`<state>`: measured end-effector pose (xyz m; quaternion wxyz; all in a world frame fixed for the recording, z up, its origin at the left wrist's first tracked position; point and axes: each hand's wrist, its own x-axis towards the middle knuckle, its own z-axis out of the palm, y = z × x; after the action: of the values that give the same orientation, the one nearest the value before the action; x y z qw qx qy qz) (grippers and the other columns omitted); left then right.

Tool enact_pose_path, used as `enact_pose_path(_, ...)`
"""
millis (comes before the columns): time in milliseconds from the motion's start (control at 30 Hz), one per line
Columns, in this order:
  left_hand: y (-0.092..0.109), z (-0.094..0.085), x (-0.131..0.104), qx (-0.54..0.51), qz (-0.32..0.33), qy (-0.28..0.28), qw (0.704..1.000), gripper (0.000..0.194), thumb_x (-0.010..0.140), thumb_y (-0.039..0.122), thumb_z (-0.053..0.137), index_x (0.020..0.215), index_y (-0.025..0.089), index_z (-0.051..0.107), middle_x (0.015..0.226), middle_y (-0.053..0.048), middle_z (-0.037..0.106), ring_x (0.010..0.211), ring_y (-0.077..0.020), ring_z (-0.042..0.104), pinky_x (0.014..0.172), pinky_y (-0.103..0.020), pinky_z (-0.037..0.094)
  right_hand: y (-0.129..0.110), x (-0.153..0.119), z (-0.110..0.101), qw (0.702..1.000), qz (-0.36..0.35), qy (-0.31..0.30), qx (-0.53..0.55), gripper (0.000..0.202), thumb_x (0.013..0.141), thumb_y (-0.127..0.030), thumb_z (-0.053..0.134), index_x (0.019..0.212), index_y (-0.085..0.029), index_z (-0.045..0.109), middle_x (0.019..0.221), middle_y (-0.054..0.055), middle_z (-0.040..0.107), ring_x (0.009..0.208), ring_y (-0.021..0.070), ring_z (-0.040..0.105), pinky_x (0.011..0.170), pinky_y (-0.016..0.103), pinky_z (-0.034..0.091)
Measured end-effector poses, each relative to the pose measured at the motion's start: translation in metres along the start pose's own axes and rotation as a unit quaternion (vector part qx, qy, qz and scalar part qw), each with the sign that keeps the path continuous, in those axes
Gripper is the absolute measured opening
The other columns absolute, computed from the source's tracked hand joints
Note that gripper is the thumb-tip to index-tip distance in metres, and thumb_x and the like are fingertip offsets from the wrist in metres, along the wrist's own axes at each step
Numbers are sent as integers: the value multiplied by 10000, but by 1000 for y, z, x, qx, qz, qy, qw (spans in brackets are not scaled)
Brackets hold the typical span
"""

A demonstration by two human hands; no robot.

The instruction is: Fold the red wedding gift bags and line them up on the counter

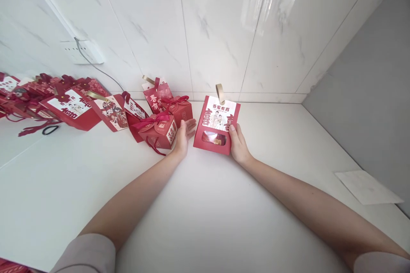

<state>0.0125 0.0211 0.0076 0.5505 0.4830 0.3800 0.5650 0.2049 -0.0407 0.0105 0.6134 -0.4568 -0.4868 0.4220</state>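
Observation:
My right hand [238, 145] grips the right edge of a red gift box [211, 144], thumb on its front. The box stands upright on the white table, with a white printed card, a small clear window and a gold ribbon loop on top. My left hand [185, 137] is open, fingers extended toward the box's left side, with a small gap between them. Close by on its left are a red box with a bow and rope handle [156, 132] and another bow-tied red box [181, 110] behind it.
Several red gift boxes and bags [73, 111] crowd the left along the tiled wall. A black ring [50, 129] lies before them. A socket [82, 52] with a grey cable is on the wall. White paper [368, 187] lies at the right edge.

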Motion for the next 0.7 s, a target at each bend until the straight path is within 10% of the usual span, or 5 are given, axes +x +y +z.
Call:
enact_pose_path(133, 4, 6, -10, 0, 37, -104, 994, 631, 854, 701, 464, 1224, 216, 626, 1280, -88, 648, 1311, -288, 508, 1107, -436, 404, -2, -2, -3, 997, -13, -46, -66, 491, 937, -625, 405, 1261, -259, 456, 1373, 80, 578, 1254, 275, 557, 1048, 446, 467)
enact_pose_path(367, 16, 16, -17, 19, 33, -54, 998, 613, 864, 651, 506, 1221, 172, 644, 1193, -98, 699, 1223, -301, 582, 1076, -438, 438, -8, 7, -10, 968, 1, -250, -29, 896, 803, -494, 716, 1501, -283, 194, 1487, 74, 475, 1322, 253, 509, 1113, 445, 427)
enact_pose_path(567, 6, 9, -4, -4, -23, -71, 997, 720, 823, 772, 404, 1131, 164, 635, 1098, -121, 720, 1082, -273, 658, 880, -395, 543, -6, 14, -3, 970, 159, -116, 142, 613, 903, -696, 351, 1317, -257, 461, 1291, 88, 643, 1077, 273, 669, 722, 404, 624)
enact_pose_path(700, 4, 7, -1, 15, -28, -68, 997, 728, 834, 776, 355, 1106, 155, 620, 1080, -127, 715, 1048, -259, 663, 805, -365, 554, -1, 15, -4, 982, 134, -62, 115, 518, 884, -655, 468, 1253, -292, 455, 1261, 59, 634, 997, 245, 679, 617, 350, 618)
